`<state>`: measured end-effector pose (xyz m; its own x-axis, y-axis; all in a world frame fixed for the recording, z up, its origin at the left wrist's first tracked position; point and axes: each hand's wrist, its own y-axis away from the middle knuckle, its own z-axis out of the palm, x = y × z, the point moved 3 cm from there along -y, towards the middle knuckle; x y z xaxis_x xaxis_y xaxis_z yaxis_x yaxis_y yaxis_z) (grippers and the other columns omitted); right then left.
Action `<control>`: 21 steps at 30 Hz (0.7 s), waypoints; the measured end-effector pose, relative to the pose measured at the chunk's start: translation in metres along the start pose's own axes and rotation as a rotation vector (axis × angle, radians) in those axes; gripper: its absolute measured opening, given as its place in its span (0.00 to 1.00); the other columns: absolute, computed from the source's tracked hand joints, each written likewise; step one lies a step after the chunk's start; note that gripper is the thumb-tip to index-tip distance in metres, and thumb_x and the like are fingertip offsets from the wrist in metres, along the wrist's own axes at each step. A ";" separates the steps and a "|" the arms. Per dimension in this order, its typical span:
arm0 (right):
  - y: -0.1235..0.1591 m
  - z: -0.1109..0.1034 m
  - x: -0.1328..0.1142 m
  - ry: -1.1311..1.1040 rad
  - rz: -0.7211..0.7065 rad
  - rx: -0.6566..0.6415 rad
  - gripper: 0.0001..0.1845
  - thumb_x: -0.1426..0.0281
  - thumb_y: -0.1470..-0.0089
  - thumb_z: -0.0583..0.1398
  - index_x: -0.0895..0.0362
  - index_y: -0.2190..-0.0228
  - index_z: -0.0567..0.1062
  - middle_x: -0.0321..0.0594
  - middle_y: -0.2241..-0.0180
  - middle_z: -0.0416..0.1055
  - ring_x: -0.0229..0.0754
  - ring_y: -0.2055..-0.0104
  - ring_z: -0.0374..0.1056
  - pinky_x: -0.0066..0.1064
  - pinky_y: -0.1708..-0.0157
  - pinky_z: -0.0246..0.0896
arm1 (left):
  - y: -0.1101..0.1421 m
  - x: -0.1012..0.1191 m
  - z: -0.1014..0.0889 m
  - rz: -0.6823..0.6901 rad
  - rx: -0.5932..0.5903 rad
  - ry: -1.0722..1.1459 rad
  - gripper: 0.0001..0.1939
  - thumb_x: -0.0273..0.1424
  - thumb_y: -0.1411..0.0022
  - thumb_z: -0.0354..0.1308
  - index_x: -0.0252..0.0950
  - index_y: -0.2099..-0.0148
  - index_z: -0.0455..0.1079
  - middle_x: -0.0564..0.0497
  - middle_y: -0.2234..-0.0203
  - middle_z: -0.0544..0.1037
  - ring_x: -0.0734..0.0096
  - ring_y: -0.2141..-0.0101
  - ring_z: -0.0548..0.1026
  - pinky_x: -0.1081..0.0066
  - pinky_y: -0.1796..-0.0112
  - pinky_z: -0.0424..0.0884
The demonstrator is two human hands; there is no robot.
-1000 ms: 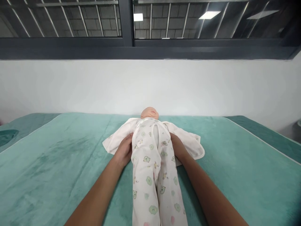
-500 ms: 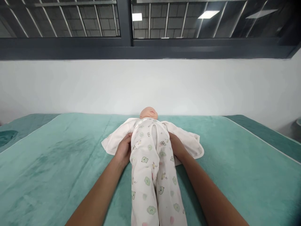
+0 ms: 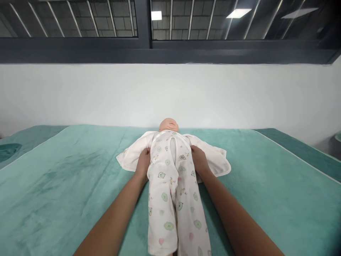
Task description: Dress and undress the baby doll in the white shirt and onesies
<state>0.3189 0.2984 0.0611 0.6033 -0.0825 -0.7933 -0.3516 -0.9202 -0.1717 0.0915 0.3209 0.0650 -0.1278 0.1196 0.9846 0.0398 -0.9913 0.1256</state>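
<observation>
Both hands have slid up the doll (image 3: 168,125): left hand (image 3: 143,163) and right hand (image 3: 198,160) pinch the printed trousers (image 3: 172,192) at the waist, where uneven pulling could twist them.

Baby doll in printed pyjama trousers, lying on its back.

The flesh-coloured plastic baby doll (image 3: 168,125) lies face up, head at 12 o'clock, legs extended toward 6 o'clock. The white cotton pyjama trousers with green and pink animal print (image 3: 173,192) cover its legs and lower torso, waistband near the chest. A plain white cotton top (image 3: 213,158) lies opened flat beneath the torso, spread toward 9 and 3 o'clock.
</observation>
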 end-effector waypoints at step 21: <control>0.234 -0.003 -0.084 0.657 -0.607 -0.243 0.05 0.77 0.46 0.58 0.56 0.72 0.70 0.41 0.69 0.72 0.47 0.63 0.64 0.38 0.63 0.50 | 0.227 -0.065 -0.064 0.614 -0.159 -0.570 0.37 0.20 0.52 0.58 0.41 0.39 0.57 0.42 0.46 0.63 0.58 0.46 0.66 0.57 0.47 0.65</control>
<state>0.1877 0.0884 0.0894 0.9456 0.3082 -0.1039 0.2726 -0.9254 -0.2634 0.0453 0.0845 0.0216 0.3910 -0.4740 0.7890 -0.2060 -0.8805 -0.4269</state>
